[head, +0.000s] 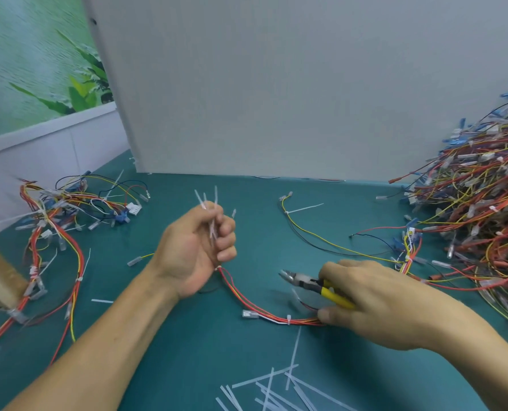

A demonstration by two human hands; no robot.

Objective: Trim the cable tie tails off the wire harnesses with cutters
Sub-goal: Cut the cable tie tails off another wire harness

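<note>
left hand point(196, 250): palm turned up, fingers curled tight round a bunch of white tails point(212, 216); ends of these stick up past the knuckles
right hand point(374, 304): palm down, fingers wrapped over the yellow handles of the cutters point(315, 284); thumb pressed on the harness point(255, 308)
cutters: low over the mat point(187, 351), nose aimed left toward left hand; gap at the jaws too blurred to tell
harness: red, orange and white wires, curved on the mat between the hands; one end up at the heel of left hand, whether gripped there cannot tell; other end under right thumb
tie point(288, 319): white, round the harness just beside right thumb, cut short
second harness point(321, 241): yellow and black wires, beyond right hand, with a long tail point(304, 208) uncut
pile point(478, 232): many harnesses heaped at the right edge
bundle point(68, 215): smaller tangle, far left
scraps point(270, 390): cut white strips, scattered near the bottom edge
panel point(276, 84): grey, upright behind the mat
</note>
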